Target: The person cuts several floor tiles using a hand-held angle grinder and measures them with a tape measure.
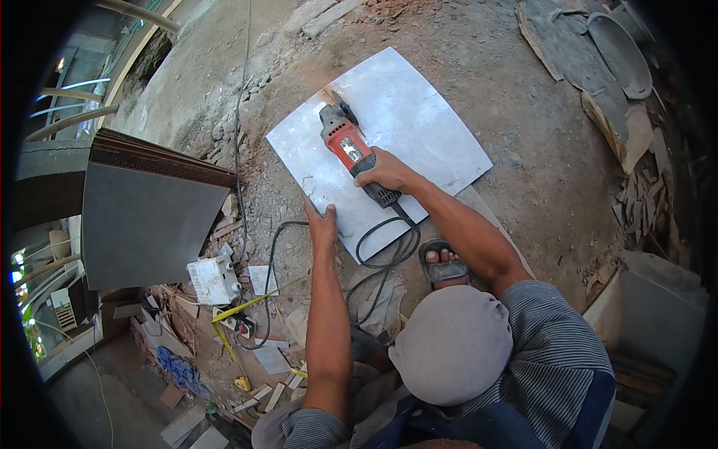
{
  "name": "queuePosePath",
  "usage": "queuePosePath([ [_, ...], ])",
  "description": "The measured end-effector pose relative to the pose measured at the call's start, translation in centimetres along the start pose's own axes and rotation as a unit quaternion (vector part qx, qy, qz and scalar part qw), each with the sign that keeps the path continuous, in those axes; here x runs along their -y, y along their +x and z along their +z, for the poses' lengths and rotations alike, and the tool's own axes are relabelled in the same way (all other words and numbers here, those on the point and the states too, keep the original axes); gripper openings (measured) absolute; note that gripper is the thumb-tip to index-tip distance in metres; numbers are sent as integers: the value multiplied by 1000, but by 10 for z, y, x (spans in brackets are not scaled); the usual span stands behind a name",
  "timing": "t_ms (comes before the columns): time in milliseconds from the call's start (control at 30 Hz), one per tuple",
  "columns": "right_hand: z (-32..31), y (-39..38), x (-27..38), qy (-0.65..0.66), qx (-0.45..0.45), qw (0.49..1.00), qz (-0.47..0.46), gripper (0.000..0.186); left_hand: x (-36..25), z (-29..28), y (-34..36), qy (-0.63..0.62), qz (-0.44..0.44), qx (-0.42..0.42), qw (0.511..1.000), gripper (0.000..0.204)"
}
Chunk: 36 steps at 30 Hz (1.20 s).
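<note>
A white square tile (419, 135) lies on the dusty floor. A red and black angle grinder (345, 141) rests over its upper middle, its disc on a thin orange-edged slit in the tile. My right hand (385, 168) is closed round the grinder's rear body. Its black cord (400, 232) loops over the tile's lower edge onto the floor. My left hand (321, 221) grips the tile's lower left edge, thumb on top; the fingertips are partly hidden. My sandalled foot (441, 262) is just below the tile.
Grey panels (149, 224) lean at left. A white box (212, 280), yellow tape measure (241, 382), blue cloth (179, 370) and tile scraps (273, 359) lie lower left. A worn oval tub (619, 56) and broken pieces (643, 209) lie at right. Cables (247, 90) cross the floor.
</note>
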State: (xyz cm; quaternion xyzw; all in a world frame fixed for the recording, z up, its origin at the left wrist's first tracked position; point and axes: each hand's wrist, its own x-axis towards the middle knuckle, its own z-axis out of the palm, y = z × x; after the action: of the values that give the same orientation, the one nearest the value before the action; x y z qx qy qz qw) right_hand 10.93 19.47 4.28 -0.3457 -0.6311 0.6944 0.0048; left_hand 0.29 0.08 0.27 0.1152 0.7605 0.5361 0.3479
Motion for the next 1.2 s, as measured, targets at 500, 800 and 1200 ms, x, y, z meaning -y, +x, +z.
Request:
queuePosePath([
  [500, 1, -40, -13, -6, -3, 1000, 4, 65, -3, -1, -2, -1, -19, -15, 1000, 72],
  [800, 2, 0, 2, 8, -10, 1000, -9, 63, 12, -3, 7, 18, 17, -13, 1000, 71],
  [1200, 3, 73, 38, 39, 3, 998, -44, 53, 5, 0, 2, -26, -9, -4, 1000, 72],
])
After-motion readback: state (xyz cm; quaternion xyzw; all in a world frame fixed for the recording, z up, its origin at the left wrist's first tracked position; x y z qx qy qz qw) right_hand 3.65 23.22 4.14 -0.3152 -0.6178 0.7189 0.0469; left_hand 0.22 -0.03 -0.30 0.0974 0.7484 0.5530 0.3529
